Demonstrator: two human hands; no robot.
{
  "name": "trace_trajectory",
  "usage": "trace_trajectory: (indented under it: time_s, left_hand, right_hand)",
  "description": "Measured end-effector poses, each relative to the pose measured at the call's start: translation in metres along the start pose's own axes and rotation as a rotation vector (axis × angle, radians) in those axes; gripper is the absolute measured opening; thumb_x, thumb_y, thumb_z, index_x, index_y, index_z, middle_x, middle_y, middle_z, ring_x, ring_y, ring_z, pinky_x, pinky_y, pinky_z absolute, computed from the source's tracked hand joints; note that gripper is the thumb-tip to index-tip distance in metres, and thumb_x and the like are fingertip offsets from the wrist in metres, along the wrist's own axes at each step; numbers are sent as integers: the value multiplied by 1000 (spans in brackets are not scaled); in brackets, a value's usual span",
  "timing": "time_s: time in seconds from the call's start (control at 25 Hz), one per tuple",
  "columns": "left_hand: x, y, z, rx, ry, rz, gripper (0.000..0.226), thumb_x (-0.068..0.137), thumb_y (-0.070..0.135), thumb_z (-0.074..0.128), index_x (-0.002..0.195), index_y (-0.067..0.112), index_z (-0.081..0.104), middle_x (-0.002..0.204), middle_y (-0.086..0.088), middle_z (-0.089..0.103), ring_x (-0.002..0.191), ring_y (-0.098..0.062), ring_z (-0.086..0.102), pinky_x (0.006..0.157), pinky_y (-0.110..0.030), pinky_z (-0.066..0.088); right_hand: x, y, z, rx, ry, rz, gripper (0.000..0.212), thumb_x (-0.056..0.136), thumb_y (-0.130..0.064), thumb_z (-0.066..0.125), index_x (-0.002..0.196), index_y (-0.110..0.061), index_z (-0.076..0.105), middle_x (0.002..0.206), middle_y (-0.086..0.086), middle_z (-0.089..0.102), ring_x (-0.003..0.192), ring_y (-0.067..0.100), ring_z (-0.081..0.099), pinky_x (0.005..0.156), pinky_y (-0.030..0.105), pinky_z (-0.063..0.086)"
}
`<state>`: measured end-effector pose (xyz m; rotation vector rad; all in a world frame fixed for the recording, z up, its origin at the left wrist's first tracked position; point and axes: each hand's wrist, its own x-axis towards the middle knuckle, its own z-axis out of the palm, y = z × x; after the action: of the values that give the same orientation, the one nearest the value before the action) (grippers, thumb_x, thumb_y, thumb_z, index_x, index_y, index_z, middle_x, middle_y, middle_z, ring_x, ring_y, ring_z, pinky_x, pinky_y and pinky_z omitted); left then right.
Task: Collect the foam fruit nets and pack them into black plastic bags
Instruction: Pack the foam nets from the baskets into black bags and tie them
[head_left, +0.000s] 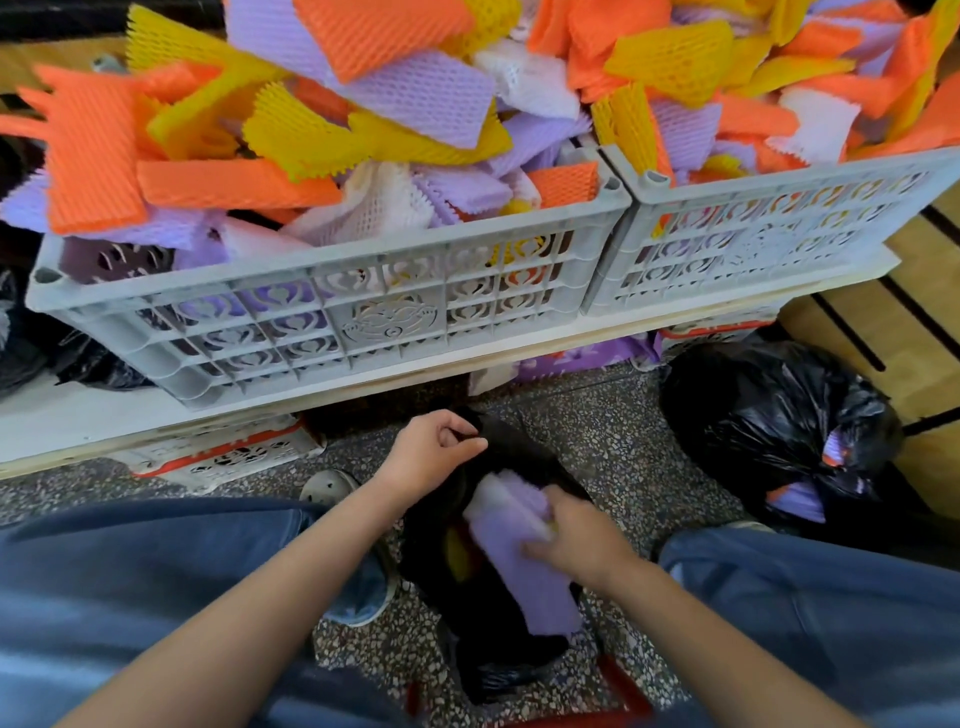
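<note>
A black plastic bag (493, 644) stands open on the floor between my knees. My left hand (434, 454) pinches the bag's rim at its far edge and holds it up. My right hand (574, 540) grips a stack of purple and white foam nets (514, 551) that sits partly inside the bag's mouth. A yellow net (458, 558) shows deeper in the bag. Two grey crates, the left crate (332, 312) and the right crate (769, 234), are heaped with orange, yellow, purple and white foam nets (363, 104).
The crates stand on a low white board (78, 421) ahead of me. A filled black bag (779, 431) lies on the floor at the right, with nets showing through its opening. A wooden pallet wall (904, 322) is behind it. More black bags (31, 358) lie far left.
</note>
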<state>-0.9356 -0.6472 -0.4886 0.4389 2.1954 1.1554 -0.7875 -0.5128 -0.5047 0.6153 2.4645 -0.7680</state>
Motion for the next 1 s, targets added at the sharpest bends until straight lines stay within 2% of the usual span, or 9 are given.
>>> trace_trajectory:
  time_s: [0.2, 0.28, 0.36, 0.44, 0.52, 0.64, 0.76, 0.88, 1.0]
  left_hand:
    - [-8, -8, -13, 451, -295, 98, 21, 90, 25, 63, 108, 18, 70, 82, 11, 60, 76, -2, 53, 67, -13, 36]
    - [-12, -4, 0, 282, -364, 109, 17, 92, 21, 59, 100, 13, 72, 89, 9, 65, 79, 6, 54, 74, -14, 38]
    - [-11, 2, 14, -61, -223, 44, 17, 95, 16, 54, 85, 12, 68, 79, 7, 63, 71, 8, 53, 72, -16, 40]
    - [-7, 1, 19, -476, -17, -136, 23, 97, 15, 50, 78, 15, 64, 78, 0, 61, 78, -8, 55, 72, -25, 41]
    - [-4, -6, 16, -768, 102, -306, 24, 98, 16, 47, 80, 14, 63, 80, -6, 61, 79, -19, 55, 69, -28, 44]
    - [-11, -16, 9, -827, 121, -425, 23, 99, 15, 44, 85, 12, 61, 74, -3, 66, 67, -13, 62, 54, -19, 50]
    - [-18, -23, 5, -881, 101, -477, 21, 100, 14, 43, 89, 7, 60, 66, 1, 69, 57, -6, 65, 49, -17, 50]
    - [-15, -29, 0, -865, 106, -495, 15, 98, 16, 48, 91, 11, 60, 73, 0, 68, 57, -4, 65, 49, -15, 49]
    - [-6, -33, -2, -900, 148, -499, 14, 96, 14, 50, 88, 13, 61, 70, 2, 68, 56, -4, 63, 49, -14, 48]
  right_hand:
    - [11, 25, -42, -72, 303, 181, 38, 85, -40, 63, 108, -16, 44, 117, 5, 54, 109, 26, 52, 75, 32, 39]
    - [13, 20, -56, -103, 429, 161, 39, 87, -39, 61, 114, -17, 44, 117, 1, 50, 111, 22, 48, 73, 32, 37]
    - [17, 7, -55, -42, 514, 98, 41, 87, -38, 61, 117, -17, 43, 115, 0, 49, 110, 21, 48, 74, 32, 38]
    - [19, -4, -38, 84, 506, 29, 39, 85, -39, 62, 114, -20, 44, 109, -2, 52, 102, 21, 52, 75, 32, 41]
    - [20, -4, -15, 148, 380, -10, 38, 83, -42, 63, 109, -22, 45, 104, -4, 55, 97, 20, 56, 73, 31, 42]
    - [27, 11, 4, 51, 151, 30, 40, 83, -42, 63, 110, -18, 46, 108, 2, 57, 107, 25, 53, 73, 32, 39]
    - [49, 25, -5, -126, 37, 136, 48, 83, -42, 63, 120, -16, 45, 120, 8, 54, 116, 29, 48, 84, 33, 42]
    - [73, 9, -20, -85, 211, 161, 50, 84, -41, 63, 120, -12, 44, 121, 10, 51, 114, 30, 49, 83, 35, 43]
    - [80, -31, -9, 204, 460, 106, 53, 85, -36, 65, 125, -11, 41, 121, 8, 51, 111, 27, 52, 81, 36, 45]
